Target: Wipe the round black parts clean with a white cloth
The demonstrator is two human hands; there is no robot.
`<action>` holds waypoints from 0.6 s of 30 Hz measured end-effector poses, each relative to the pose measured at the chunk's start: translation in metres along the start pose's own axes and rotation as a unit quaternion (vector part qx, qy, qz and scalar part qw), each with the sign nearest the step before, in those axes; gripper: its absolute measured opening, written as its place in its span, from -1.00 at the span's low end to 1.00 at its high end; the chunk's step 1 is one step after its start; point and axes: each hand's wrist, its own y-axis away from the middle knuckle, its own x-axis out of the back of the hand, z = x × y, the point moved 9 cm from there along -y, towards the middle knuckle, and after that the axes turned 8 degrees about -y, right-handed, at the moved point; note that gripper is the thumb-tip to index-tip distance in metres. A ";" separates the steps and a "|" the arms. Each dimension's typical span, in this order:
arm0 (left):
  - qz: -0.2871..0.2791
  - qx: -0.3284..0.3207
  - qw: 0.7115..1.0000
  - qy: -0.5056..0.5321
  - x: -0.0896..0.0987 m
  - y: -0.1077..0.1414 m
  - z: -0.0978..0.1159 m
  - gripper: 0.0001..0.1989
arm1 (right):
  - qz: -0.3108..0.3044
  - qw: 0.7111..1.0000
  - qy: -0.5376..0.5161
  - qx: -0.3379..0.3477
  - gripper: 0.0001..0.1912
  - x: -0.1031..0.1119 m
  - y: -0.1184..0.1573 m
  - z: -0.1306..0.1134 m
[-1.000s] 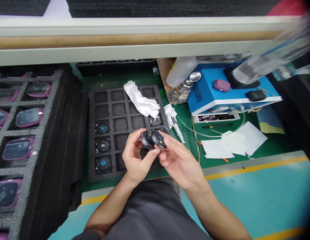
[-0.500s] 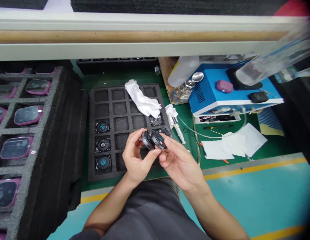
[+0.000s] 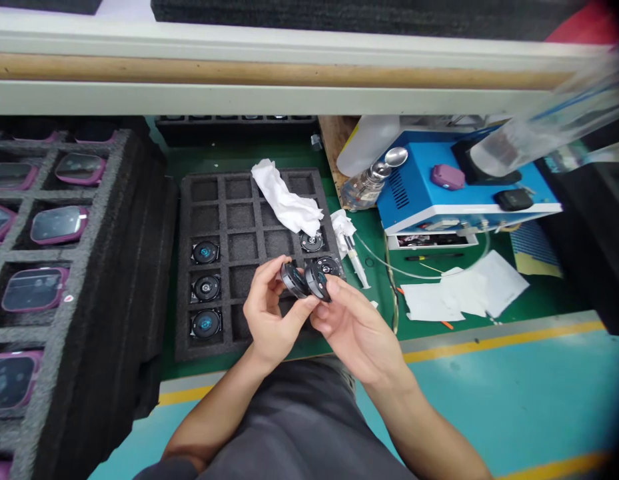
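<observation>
Between thumb and fingers my left hand grips a round black watch case, tilted on edge. My right hand pinches a second round black piece, which looks like another watch part, close beside the first. Both are held above the front of a grey foam tray with square pockets. Round black watches sit in its left column, and more lie in its right column. A crumpled white cloth drapes over the tray's back right pockets.
Foam trays with purple-framed watches are stacked at the left. To the right are a syringe on a tube, a glass bottle, a blue machine and white papers. A shelf edge crosses above.
The right-hand piece has turned more on edge, and a slightly wider gap shows between the two pieces. Both hands stay almost in place; the view shifts slightly.
</observation>
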 end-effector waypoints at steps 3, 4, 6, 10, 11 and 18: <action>0.001 0.001 1.000 -0.004 0.000 0.001 -0.001 -0.41 | 0.008 1.000 0.002 -0.002 -0.65 0.003 0.000 0.001; 0.001 0.002 1.000 -0.004 0.001 0.001 -0.002 -0.41 | 0.011 1.000 0.004 -0.004 -0.64 0.004 0.000 0.002; 0.001 0.007 1.000 -0.003 0.001 0.001 -0.003 -0.41 | 0.014 1.000 0.006 -0.009 -0.63 0.005 -0.001 0.003; -0.001 0.021 1.000 0.006 0.001 0.002 -0.006 -0.41 | 0.007 1.000 0.005 -0.015 -0.64 0.006 -0.001 0.005; -0.001 0.024 1.000 0.009 0.001 0.002 -0.006 -0.41 | 0.006 1.000 0.004 -0.015 -0.64 0.006 -0.001 0.005; -0.002 0.034 0.999 0.011 0.000 0.002 -0.006 -0.42 | 0.001 1.000 0.001 -0.014 -0.66 0.005 -0.002 0.005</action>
